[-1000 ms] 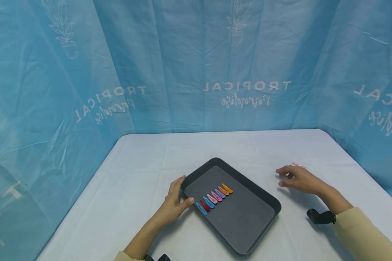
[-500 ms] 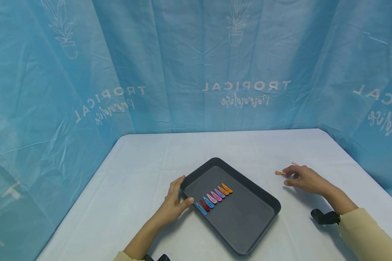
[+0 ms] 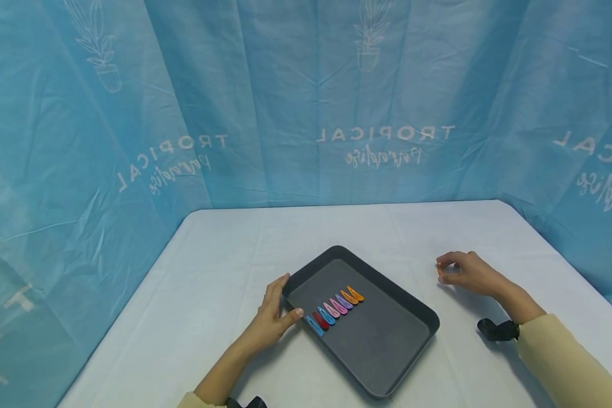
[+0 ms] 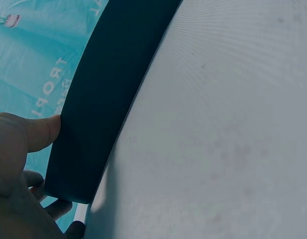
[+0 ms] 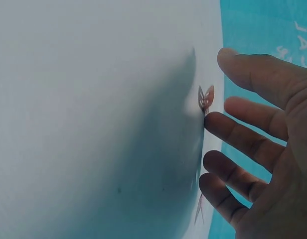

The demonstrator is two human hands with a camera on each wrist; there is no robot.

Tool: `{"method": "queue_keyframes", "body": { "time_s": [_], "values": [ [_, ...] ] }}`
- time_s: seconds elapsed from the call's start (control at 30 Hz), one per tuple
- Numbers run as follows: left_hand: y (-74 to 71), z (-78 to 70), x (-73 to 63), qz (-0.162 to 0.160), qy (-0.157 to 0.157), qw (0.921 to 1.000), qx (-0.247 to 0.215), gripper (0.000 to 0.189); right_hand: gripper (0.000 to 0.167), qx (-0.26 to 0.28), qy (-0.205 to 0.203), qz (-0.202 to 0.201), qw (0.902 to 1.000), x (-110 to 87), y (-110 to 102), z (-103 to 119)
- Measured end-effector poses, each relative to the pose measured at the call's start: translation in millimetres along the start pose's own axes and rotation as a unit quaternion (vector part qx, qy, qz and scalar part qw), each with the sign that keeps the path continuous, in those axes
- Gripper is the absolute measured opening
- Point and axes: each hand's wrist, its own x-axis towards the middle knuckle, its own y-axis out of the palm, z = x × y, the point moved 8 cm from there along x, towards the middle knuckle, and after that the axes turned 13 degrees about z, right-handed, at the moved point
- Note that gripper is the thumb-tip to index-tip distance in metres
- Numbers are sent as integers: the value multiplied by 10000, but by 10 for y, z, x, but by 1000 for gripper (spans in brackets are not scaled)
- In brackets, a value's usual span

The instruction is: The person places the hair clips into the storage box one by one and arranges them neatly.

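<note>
A dark grey tray [image 3: 387, 340] lies turned at an angle on the white table. Inside it, a slanting row of several snap hair clips [image 3: 335, 306] runs from blue through red, pink and purple to orange. My left hand [image 3: 271, 317] grips the tray's left corner, thumb over the rim; the left wrist view shows that thumb against the dark wall [image 4: 108, 99]. Right of the tray, my right hand [image 3: 466, 274] reaches down with thumb and fingers parted around an orange hair clip [image 5: 206, 98]. A pink clip [image 5: 199, 209] shows beyond the little finger.
The white-covered table [image 3: 265, 238] ends at a back edge before a blue printed curtain [image 3: 285, 102]. Dark wrist cameras sit on both forearms, the right one [image 3: 497, 330] low over the cloth.
My right hand has drawn back to the right, then come forward and left over the orange clip, covering the pink one in the head view. The left hand and tray stay put.
</note>
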Motion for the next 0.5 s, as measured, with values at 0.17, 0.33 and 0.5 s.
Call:
{"method": "queue_keyframes", "body": {
  "time_s": [0.17,0.33,0.5],
  "values": [
    [6,7,0,1,-41,10000,-50,78,52,21,216,178,9996,14,-12,-65],
    [7,14,-4,-6,-48,10000,-50,78,54,72,393,267,9988,39,-23,-144],
    [9,19,1,-18,-23,10000,-40,78,57,114,403,253,9988,81,-31,-180]
  ]
}}
